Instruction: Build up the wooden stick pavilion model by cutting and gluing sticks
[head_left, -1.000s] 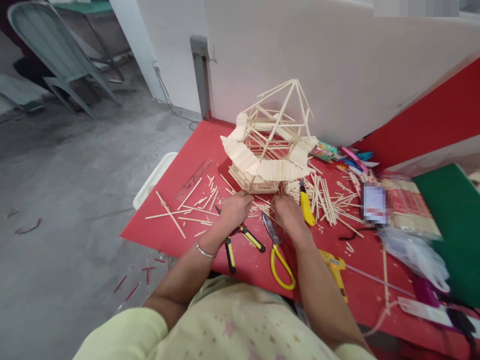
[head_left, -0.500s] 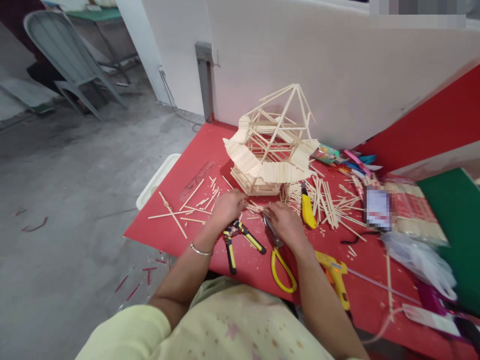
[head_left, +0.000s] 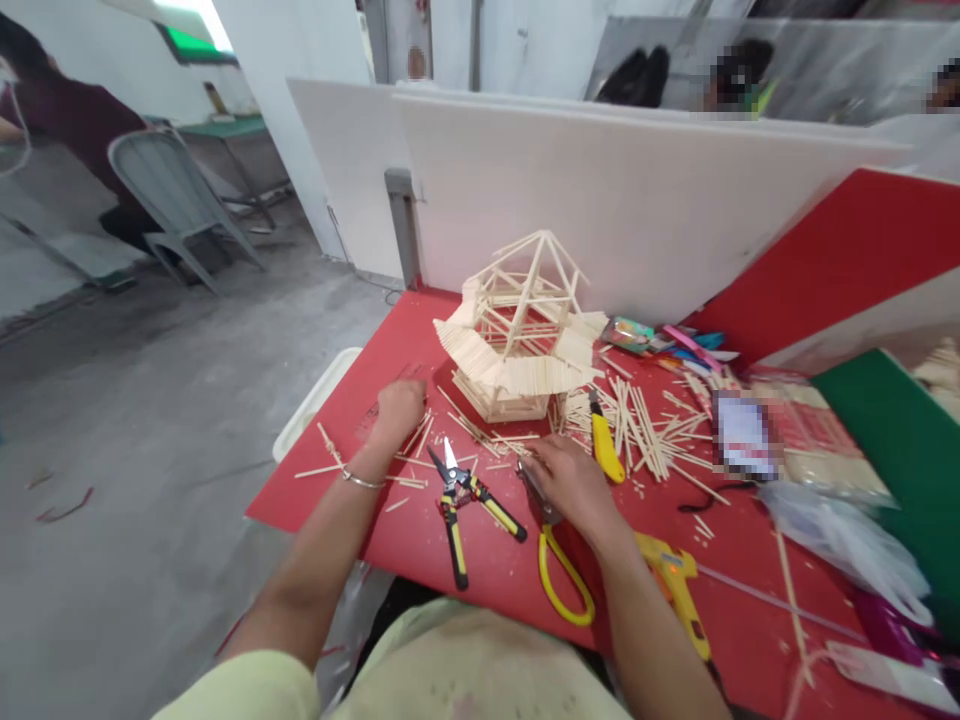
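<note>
My left hand lies over the clear ruler at the table's left, its fingers curled; what is under them is hidden. Further right, my right hand rests with fingers stretched toward loose wooden sticks, beside a dark-jawed tool with yellow looped handles. Between my hands, wire-stripper-like pliers with black and yellow handles lie with jaws apart. Behind them stands a model pavilion of pale sticks, with a slatted lower roof and a bare pointed frame on top.
A yellow utility knife lies by a pile of sticks. At right are a yellow glue gun, a plastic bag and packs of sticks. White panels edge the red table. A person sits near a chair.
My left hand has moved left from the sticks before the model to the ruler. My right hand stays near the yellow-handled tool. The view has tilted up, showing more beyond the panels.
</note>
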